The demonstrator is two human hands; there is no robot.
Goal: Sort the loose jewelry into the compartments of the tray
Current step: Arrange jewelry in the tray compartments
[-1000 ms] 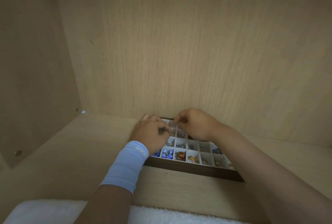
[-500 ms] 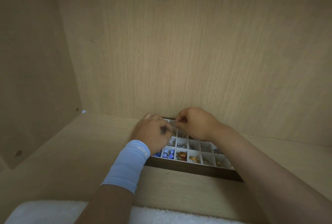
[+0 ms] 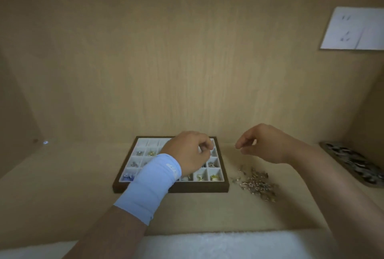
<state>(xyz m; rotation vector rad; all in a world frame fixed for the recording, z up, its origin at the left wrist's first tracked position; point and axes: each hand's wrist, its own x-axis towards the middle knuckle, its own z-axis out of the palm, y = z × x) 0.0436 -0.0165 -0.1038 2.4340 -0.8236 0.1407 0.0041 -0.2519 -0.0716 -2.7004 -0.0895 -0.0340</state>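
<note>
Probably light and tangly, the loose jewelry (image 3: 257, 184) lies below the right hand (image 3: 268, 144), grip narrow and seemingly empty, best pinched by one hook; over the tray (image 3: 172, 189), the left hand (image 3: 187, 152) hides its grip.

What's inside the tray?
White compartments in the tray hold small jewelry: blue pieces at the near left, gold pieces at the near right. The left hand and wristband cover the middle ones, so their contents cannot be seen.

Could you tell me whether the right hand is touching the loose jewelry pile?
Apart. The head view shows the right hand raised beyond the loose jewelry pile, with bare shelf visible between the hand and the nearest pieces.
</note>
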